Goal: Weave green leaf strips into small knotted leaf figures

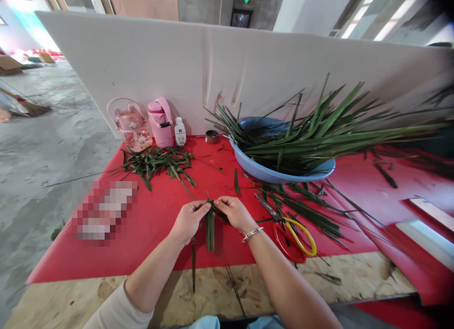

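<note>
While a pile of leaf trimmings (158,162) is lying at the far left of the red table cover (149,225), the left hand (187,220) is pinching the green leaf strip (210,227) near its top, and the right hand (234,213) is pinching the same fold opposite, keeping it taut above the table; scissors (289,232) are lying within reach, beside the blue basin (283,170) holding uncut leaves.

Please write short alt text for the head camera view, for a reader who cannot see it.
Both hands, the left hand and right hand, pinch a folded green leaf strip over a red table cover. To the right lie scissors and a blue basin heaped with long leaves.
</note>
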`<state>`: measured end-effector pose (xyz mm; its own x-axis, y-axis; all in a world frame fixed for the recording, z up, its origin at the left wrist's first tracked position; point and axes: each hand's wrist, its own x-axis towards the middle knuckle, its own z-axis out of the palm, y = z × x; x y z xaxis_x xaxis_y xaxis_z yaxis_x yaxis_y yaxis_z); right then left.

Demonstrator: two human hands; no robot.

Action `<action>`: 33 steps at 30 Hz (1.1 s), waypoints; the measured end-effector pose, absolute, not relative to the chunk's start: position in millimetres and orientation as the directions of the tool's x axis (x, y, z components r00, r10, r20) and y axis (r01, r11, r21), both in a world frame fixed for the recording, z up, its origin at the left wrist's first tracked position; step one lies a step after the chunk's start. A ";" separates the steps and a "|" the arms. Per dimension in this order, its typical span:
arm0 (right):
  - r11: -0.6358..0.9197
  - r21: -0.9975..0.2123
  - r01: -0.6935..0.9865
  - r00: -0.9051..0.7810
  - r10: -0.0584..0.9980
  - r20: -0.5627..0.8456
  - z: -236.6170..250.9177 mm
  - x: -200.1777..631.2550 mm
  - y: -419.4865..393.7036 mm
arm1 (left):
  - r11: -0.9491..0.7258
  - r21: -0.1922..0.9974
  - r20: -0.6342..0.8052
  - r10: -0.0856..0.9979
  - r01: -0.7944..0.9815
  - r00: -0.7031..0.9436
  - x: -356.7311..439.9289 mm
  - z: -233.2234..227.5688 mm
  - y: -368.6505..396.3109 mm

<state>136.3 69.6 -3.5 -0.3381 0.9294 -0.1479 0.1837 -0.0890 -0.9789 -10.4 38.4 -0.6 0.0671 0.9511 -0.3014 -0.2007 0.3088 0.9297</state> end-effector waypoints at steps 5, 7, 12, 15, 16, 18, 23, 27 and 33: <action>-0.130 -0.978 0.160 -0.324 0.929 -0.177 -3.6 131.8 66.4 | 0.251 0.927 -0.272 0.962 -0.280 -0.038 -9.9 -3.2 40.8; -0.096 -0.975 0.201 -0.306 0.939 -0.156 -1.6 131.7 62.9 | 0.147 0.954 -0.185 0.975 -0.263 -0.123 -11.5 -4.6 42.0; 0.184 -0.866 0.465 -0.337 0.941 0.019 11.5 128.9 52.1 | 0.045 0.958 -0.124 0.954 -0.282 -0.272 -17.0 -6.2 44.3; 0.314 -0.794 0.520 -0.434 0.898 0.070 21.1 124.4 47.2 | 0.032 0.954 -0.118 0.955 -0.298 -0.274 -19.3 -4.3 45.0; 0.327 -0.784 0.527 -0.446 0.892 0.072 23.8 123.4 46.3 | 0.035 0.957 -0.115 0.956 -0.288 -0.268 -20.1 -3.1 45.0; 0.321 -0.786 0.528 -0.450 0.891 0.062 28.0 122.6 45.1 | 0.046 0.969 -0.110 0.960 -0.245 -0.256 -21.6 -0.7 44.5; 0.208 -0.865 0.457 -0.467 0.884 -0.034 34.6 123.6 44.3 | -0.044 0.997 0.054 0.984 0.057 -0.170 -22.0 -0.2 39.6; 0.210 -0.835 0.508 -0.391 0.921 -0.006 40.2 121.9 52.9 | -0.139 0.967 0.146 0.989 0.212 -0.016 -20.8 -2.9 36.7; 0.044 -0.916 0.398 -0.451 0.880 -0.153 42.9 124.6 75.8 | -0.131 0.974 0.099 0.980 0.185 0.173 -25.7 -0.7 37.3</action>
